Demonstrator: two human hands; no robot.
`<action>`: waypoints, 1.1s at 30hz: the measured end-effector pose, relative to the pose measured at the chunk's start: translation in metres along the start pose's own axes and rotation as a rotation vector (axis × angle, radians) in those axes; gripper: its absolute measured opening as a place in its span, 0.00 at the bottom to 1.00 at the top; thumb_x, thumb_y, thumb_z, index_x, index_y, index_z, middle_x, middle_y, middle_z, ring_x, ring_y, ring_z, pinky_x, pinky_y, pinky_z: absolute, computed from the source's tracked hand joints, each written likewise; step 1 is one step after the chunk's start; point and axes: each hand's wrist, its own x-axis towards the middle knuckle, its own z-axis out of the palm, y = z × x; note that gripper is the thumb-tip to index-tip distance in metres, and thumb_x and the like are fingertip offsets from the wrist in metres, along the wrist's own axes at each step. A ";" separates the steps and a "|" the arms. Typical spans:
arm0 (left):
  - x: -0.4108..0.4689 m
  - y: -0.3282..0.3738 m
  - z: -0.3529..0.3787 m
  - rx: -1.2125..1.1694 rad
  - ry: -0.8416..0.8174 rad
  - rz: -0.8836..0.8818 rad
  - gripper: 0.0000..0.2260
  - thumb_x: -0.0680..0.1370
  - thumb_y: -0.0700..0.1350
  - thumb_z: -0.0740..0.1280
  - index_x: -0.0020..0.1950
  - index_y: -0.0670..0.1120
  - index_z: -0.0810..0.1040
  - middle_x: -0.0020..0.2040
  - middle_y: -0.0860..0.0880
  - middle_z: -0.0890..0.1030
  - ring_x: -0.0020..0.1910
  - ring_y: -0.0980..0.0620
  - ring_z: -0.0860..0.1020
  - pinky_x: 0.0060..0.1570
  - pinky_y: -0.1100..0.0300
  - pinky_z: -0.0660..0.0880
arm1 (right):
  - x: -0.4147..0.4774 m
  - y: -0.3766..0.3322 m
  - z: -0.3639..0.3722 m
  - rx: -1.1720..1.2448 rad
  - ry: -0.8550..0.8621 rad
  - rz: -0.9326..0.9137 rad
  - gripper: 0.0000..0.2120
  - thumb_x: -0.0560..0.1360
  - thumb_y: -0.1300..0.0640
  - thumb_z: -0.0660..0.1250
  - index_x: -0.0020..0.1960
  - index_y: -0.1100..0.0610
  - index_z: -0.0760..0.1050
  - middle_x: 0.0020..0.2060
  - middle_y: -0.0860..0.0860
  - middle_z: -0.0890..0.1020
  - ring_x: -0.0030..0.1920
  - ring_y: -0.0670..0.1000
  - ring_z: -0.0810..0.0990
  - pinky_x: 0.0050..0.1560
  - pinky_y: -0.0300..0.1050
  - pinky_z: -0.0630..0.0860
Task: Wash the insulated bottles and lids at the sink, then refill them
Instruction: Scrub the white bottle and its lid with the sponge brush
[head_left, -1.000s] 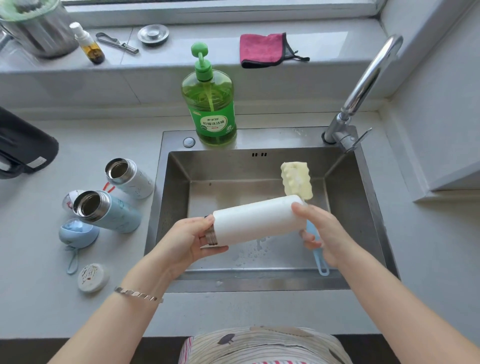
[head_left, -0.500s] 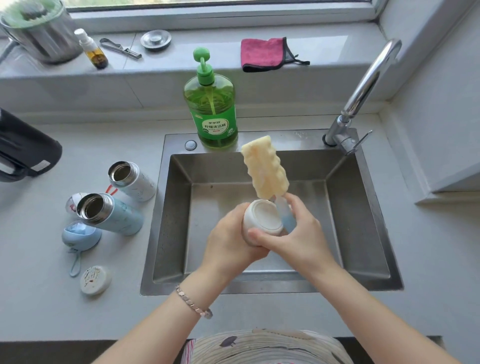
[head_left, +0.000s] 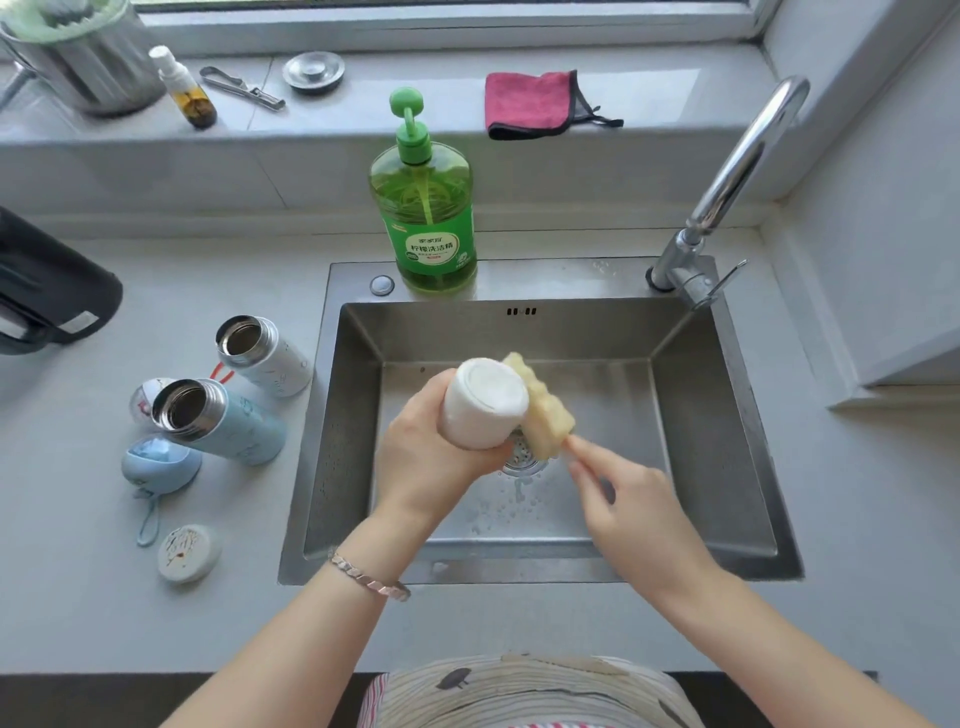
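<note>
Over the steel sink (head_left: 717, 436), my left hand (head_left: 421, 457) grips a white insulated bottle (head_left: 483, 402), its base turned up toward me and its mouth hidden below. My right hand (head_left: 623, 499) holds the handle of a yellow sponge brush (head_left: 543, 410), whose head presses against the bottle's right side. On the counter to the left stand two open bottles, one white (head_left: 267, 356) and one light blue (head_left: 218, 421). Next to them lie a blue lid (head_left: 158, 462) with a loop, a white lid (head_left: 187, 552), and a partly hidden patterned lid (head_left: 145, 397).
A green dish soap pump bottle (head_left: 423, 208) stands on the sink's back rim. The faucet (head_left: 727, 182) arches at the right. A black kettle (head_left: 47, 291) sits far left. The windowsill holds a pink cloth (head_left: 530, 104), a small bottle, a metal strainer and a pot.
The bottle went from lying sideways between both hands to base-up in my left hand alone. The sponge brush dropped from above the bottle to against its right side.
</note>
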 end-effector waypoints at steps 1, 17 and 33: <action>0.003 0.004 -0.001 -0.011 0.030 -0.008 0.25 0.56 0.50 0.78 0.46 0.69 0.73 0.45 0.63 0.80 0.47 0.59 0.78 0.47 0.62 0.75 | -0.008 -0.002 0.004 -0.009 -0.045 0.000 0.14 0.78 0.62 0.61 0.61 0.56 0.77 0.24 0.43 0.76 0.28 0.45 0.72 0.31 0.35 0.65; 0.006 0.015 0.001 0.284 0.005 0.111 0.28 0.60 0.50 0.77 0.57 0.61 0.74 0.51 0.58 0.78 0.52 0.52 0.75 0.48 0.55 0.73 | 0.003 -0.001 0.000 0.186 -0.003 0.103 0.15 0.78 0.63 0.60 0.63 0.56 0.75 0.23 0.33 0.74 0.27 0.39 0.71 0.32 0.29 0.65; 0.004 0.014 -0.001 0.492 -0.065 0.063 0.27 0.64 0.52 0.73 0.61 0.59 0.71 0.53 0.58 0.76 0.52 0.51 0.72 0.41 0.60 0.63 | -0.003 -0.015 0.000 0.284 0.029 0.028 0.20 0.77 0.63 0.60 0.56 0.37 0.72 0.22 0.44 0.65 0.26 0.45 0.59 0.27 0.34 0.57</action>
